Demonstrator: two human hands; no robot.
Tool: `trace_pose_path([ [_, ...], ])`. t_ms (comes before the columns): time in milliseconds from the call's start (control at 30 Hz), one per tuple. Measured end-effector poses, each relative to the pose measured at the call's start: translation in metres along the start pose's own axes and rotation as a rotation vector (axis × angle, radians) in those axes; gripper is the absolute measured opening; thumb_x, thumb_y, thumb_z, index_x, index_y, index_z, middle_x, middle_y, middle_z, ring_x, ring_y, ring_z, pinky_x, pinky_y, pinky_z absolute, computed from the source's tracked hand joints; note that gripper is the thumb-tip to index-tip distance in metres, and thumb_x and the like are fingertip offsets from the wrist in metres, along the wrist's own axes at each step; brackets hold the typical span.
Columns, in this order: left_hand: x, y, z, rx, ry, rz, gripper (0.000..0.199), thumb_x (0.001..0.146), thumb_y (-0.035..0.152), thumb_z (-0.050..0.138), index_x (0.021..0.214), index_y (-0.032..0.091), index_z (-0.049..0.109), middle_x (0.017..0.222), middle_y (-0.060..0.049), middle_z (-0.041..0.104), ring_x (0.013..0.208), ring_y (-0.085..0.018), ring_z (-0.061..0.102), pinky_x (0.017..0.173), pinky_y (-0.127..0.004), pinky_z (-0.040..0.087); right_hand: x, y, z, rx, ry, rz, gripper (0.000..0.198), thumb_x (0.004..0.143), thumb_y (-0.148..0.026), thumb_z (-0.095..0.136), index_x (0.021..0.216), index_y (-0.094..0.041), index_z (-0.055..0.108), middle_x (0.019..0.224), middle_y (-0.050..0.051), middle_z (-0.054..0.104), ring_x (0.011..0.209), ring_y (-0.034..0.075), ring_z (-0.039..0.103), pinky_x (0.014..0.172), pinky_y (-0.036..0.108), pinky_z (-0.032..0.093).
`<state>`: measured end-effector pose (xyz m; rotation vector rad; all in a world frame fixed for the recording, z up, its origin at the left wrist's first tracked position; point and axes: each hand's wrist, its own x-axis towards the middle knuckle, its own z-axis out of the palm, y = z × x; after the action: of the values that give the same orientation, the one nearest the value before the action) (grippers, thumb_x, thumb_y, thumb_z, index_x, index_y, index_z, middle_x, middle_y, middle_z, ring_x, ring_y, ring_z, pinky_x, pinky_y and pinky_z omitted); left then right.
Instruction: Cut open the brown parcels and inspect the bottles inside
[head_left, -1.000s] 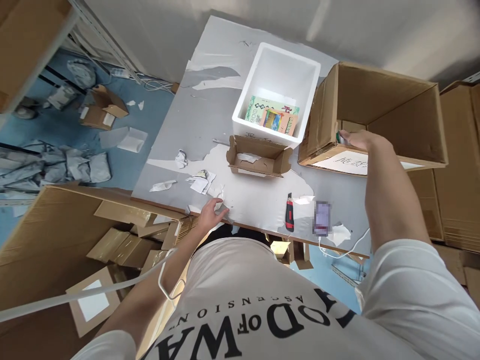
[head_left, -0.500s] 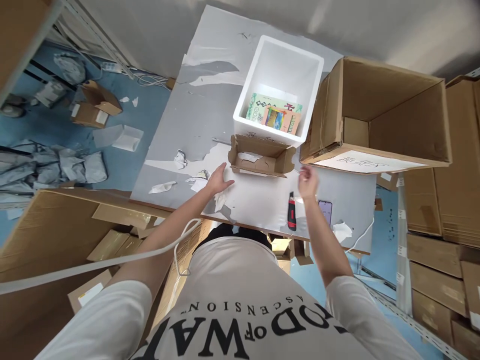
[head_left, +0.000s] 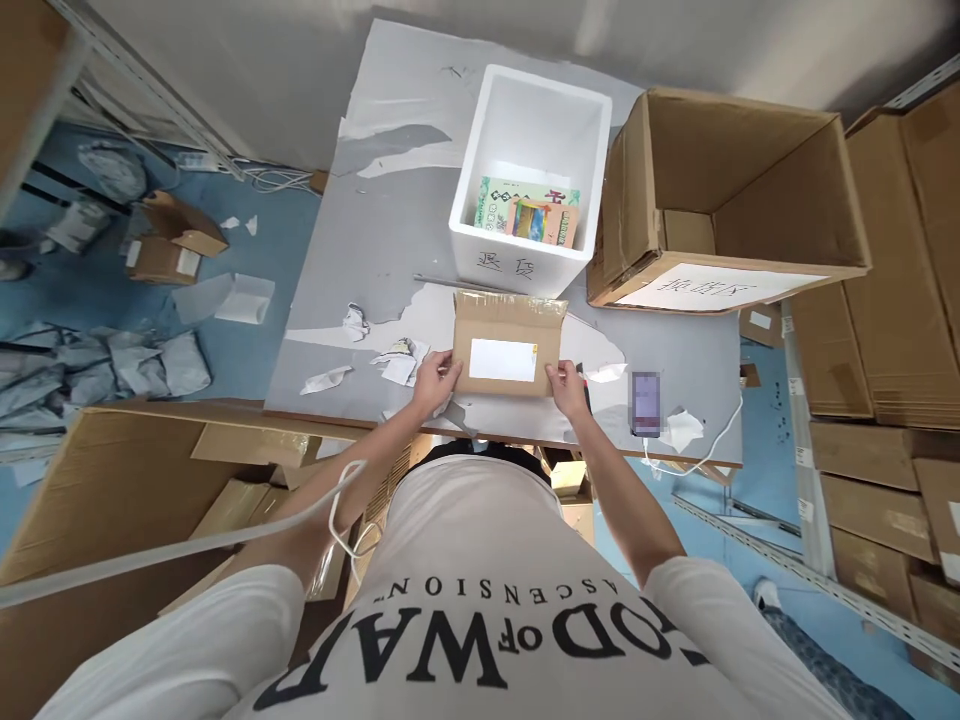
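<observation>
Between my hands is a small cardboard box [head_left: 510, 322], its side with a blank-looking white label [head_left: 502, 360] turned toward me and a taped flap at its far edge. The fingers of my left hand [head_left: 438, 383] grip its left end, close to some crumpled paper [head_left: 401, 362]. My right hand [head_left: 568, 388] pinches the near right corner. Just beside that hand a utility knife [head_left: 586, 396] shows only in part, mostly covered by the hand. The inside of the box is hidden from view.
Behind the box stands a white foam box [head_left: 525, 268] holding booklets. A large open carton [head_left: 630, 190] sits to its right. A phone [head_left: 646, 404] on a cable lies at right. Large cartons flank the table, and part of another person's leg [head_left: 806, 635] shows at lower right.
Both hands have taken hold of the small box. It has turned from its open side up to its labelled side facing me. The camera view has shifted slightly.
</observation>
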<state>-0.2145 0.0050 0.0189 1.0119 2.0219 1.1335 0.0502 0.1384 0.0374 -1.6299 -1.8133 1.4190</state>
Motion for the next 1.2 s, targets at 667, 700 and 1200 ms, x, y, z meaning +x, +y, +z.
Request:
trace_pose_path([
  [667,-0.033,-0.066,0.001,-0.051,-0.257,-0.071,0.064,0.065,0.035,0.066,0.125,0.016,0.062,0.13,-0.015,0.063,0.117,-0.032,0.061,0.096,-0.049,0.051,-0.034,0.066,0.008,0.086,-0.06,0.121,0.043,0.067,-0.025,0.062,0.109,-0.024,0.056,0.122,0.011,0.063,0.112,0.025,0.061,0.096,0.045,0.049],
  [700,-0.035,-0.064,0.002,-0.032,-0.268,-0.059,0.061,0.068,0.037,0.064,0.125,0.015,0.062,0.128,-0.014,0.065,0.114,-0.031,0.062,0.096,-0.049,0.051,-0.035,0.065,0.011,0.09,-0.065,0.12,0.042,0.067,-0.026,0.063,0.108,-0.024,0.056,0.121,0.011,0.064,0.111,0.025,0.061,0.096,0.045,0.048],
  [1200,-0.047,0.056,-0.035,0.024,0.064,-0.038,0.038,0.085,0.051,0.057,0.1,0.017,0.066,0.095,-0.007,0.073,0.089,-0.021,0.068,0.082,-0.032,0.054,-0.067,-0.038,-0.02,-0.085,0.112,-0.099,0.035,0.089,-0.06,0.042,0.084,-0.025,0.047,0.089,0.005,0.067,0.082,0.022,0.062,0.076,0.035,0.047],
])
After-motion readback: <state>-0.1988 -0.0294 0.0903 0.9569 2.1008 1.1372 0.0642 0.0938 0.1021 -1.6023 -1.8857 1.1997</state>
